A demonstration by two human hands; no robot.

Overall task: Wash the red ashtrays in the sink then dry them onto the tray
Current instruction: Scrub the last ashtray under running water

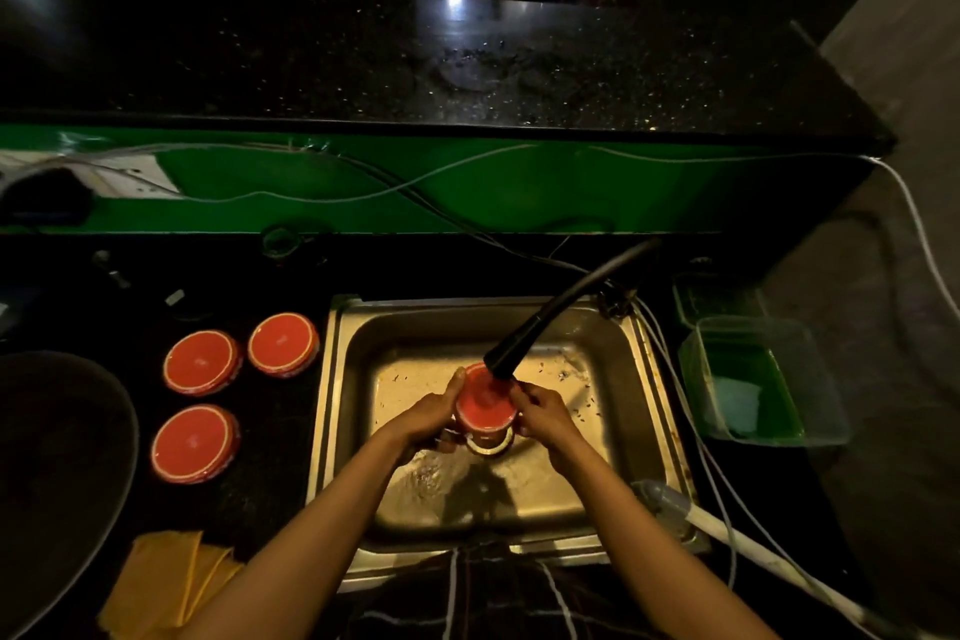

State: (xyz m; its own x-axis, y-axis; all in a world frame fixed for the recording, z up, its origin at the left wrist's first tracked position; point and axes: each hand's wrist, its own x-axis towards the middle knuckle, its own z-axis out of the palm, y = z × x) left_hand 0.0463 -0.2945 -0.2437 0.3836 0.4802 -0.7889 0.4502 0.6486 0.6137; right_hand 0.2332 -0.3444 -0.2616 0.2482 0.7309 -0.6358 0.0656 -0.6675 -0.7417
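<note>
Ashtray (485,403) sat gripped between the left hand (434,413) and right hand (540,411) under the faucet (545,317) over the sink (654,379), where wet fingers could probably let it slip and crack against the steel

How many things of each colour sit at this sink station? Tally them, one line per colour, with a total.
Red ashtrays: 4, three on the counter, one held in the sink
Yellow cloths: 1 pile
Green containers: 1
Total: 6
</note>
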